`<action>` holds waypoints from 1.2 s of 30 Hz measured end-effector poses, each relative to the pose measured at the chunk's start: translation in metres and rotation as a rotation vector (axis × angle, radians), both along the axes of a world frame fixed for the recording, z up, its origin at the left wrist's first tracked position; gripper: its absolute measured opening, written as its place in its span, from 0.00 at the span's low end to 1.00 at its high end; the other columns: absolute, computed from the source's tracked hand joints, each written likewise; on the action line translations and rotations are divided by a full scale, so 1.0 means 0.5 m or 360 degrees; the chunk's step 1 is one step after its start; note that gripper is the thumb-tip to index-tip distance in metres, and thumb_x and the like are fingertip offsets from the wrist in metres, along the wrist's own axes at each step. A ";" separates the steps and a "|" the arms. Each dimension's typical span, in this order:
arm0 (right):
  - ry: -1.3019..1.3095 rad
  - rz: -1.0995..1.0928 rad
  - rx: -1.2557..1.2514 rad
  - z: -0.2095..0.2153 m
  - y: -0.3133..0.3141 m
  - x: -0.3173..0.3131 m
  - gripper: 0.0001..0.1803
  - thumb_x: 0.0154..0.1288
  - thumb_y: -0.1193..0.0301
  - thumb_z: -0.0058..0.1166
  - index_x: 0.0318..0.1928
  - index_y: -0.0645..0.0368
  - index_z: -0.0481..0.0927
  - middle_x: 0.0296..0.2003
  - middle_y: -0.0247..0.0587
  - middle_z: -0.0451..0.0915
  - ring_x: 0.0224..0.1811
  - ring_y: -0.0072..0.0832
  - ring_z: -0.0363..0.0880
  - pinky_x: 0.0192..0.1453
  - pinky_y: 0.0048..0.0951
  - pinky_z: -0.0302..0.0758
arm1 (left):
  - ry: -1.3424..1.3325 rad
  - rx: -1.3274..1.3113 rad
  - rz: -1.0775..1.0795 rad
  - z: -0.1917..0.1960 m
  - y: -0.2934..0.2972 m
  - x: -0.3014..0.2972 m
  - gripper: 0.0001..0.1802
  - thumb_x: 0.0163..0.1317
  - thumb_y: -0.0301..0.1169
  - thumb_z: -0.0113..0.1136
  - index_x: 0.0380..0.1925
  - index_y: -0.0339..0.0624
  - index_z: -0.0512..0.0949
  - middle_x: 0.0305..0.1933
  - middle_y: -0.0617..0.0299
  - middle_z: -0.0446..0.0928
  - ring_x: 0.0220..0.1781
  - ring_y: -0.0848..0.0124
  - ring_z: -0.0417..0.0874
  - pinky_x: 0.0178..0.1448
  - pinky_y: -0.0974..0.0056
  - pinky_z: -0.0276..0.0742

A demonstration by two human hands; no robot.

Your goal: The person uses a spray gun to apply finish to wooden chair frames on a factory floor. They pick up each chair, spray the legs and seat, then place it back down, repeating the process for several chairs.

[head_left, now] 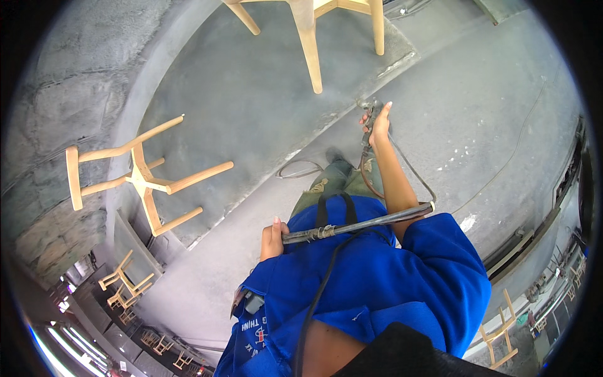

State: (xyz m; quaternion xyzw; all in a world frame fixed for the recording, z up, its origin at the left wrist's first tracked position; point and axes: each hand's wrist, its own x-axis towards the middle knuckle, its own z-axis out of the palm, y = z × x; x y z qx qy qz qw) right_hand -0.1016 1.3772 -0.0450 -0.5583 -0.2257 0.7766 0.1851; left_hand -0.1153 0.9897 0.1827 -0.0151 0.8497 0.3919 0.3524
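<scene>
Head view, looking down past a blue work jacket (377,283) onto a grey concrete floor (502,125). Right hand (377,124) stretched forward, fingers wrapped shut around a small dark tool (370,113) held low near the floor edge of a raised grey platform (251,94); the tool's exact kind is too small to tell. Left hand (272,239) close to the body at waist height, fingers closed on the end of a dark hose (352,226), which runs across the front of the jacket toward the right forearm and is wrapped with tape or binding near the grip. The hose looks worn, grey-black, fairly stiff, slightly bowed. A thinner black cable (317,295) drops from it down over the jacket. Another thin hose loop (298,169) lies on the floor just beside the person's camouflage-patterned trouser leg (333,182). No containers visible in this view. On the platform stand pale wooden chair legs (311,44); a bare wooden chair frame (141,176) sits at left beside a rough grey wall, and more frames (125,283) stand lower left
</scene>
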 end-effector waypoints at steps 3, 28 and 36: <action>0.0464 -0.0097 0.0029 0.116 0.018 0.001 0.48 0.68 0.25 0.18 0.38 0.58 0.75 0.20 0.34 0.73 0.21 0.28 0.75 0.15 0.23 0.58 | -0.0106 0.0156 -0.0202 -0.002 0.014 -0.030 0.35 0.78 0.52 0.40 0.17 0.37 0.71 0.18 0.64 0.67 0.25 0.72 0.67 0.34 0.63 0.64; -0.0239 0.0790 0.2249 1.039 0.092 0.058 0.35 0.77 0.38 0.32 0.41 0.57 0.79 0.19 0.29 0.76 0.12 0.14 0.61 0.15 0.18 0.56 | -0.0055 0.0983 -0.0643 -0.068 0.259 -0.082 0.37 0.75 0.61 0.38 0.16 0.43 0.70 0.18 0.72 0.64 0.24 0.78 0.62 0.29 0.66 0.55; -0.0385 0.0056 0.2249 1.049 0.322 0.161 0.34 0.76 0.38 0.33 0.39 0.57 0.77 0.22 0.33 0.77 0.17 0.17 0.68 0.16 0.19 0.57 | 0.0321 0.1058 -0.0671 -0.037 0.320 -0.135 0.24 0.76 0.45 0.50 0.26 0.38 0.76 0.27 0.63 0.76 0.32 0.74 0.74 0.40 0.64 0.72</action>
